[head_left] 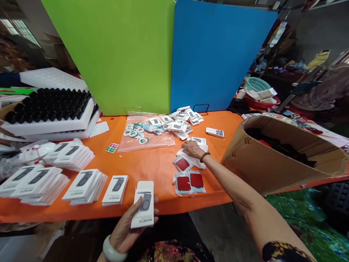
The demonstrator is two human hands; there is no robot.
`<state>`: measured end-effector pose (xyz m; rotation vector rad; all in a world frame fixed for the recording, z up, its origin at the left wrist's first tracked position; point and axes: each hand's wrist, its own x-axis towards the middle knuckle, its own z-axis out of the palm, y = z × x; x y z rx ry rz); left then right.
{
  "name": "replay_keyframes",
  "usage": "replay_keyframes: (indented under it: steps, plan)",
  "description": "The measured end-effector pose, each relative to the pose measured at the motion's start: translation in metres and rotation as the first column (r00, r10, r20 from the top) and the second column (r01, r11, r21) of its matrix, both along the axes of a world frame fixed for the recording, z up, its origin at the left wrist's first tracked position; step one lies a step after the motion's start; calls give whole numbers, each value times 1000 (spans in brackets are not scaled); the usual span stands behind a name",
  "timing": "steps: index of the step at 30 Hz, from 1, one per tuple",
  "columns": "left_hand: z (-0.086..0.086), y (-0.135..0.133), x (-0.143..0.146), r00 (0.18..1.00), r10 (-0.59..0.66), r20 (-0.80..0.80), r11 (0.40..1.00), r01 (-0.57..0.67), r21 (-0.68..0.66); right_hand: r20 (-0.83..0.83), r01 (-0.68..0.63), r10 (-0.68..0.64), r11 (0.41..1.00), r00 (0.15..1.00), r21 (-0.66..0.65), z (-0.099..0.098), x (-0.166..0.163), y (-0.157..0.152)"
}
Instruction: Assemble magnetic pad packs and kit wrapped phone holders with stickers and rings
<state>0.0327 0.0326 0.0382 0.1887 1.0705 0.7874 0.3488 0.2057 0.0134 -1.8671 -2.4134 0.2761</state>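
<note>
My left hand is closed round a white phone-holder box marked MAGNETIC, thumb on its printed front. The box is tilted upright, with its end flap raised. Across the table, my right hand reaches down with bent fingers onto a crumpled white wrapping. What its fingertips grip, if anything, is hidden. Just nearer lie several red square pads on grey-white backing. Behind this hand is a loose pile of small white boxes. A single MAGNETIC box lies left of my left hand.
Stacks of white boxes line the left front edge. Behind them stand white foam trays with black pieces. A clear bag with white rings lies mid-table. An open carton stands right; green and blue panels close the back.
</note>
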Motion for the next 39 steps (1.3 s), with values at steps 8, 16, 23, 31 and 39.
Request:
replay_keyframes:
  steps: [8, 16, 23, 31, 39]
  plan:
    - [-2, 1, -2, 1000, -18, 11, 1000, 18, -26, 97, 281, -283, 959, 954, 33, -2, 51, -36]
    - [-8, 3, 3, 996, -52, 77, 999, 51, 12, -240, 188, -133, 957, 962, 220, 6, 16, -54]
    - [-14, -10, 0, 995, -69, 72, 998, 68, 11, -282, -18, -22, 990, 959, -137, 2, -26, -49]
    - [-40, -26, -8, 979, -95, 178, 994, 84, 73, -311, -76, -45, 928, 949, -365, 2, -25, -16]
    - [-57, -30, -13, 949, -81, 304, 990, 40, 137, -659, -7, -166, 968, 734, -251, 16, -23, -22]
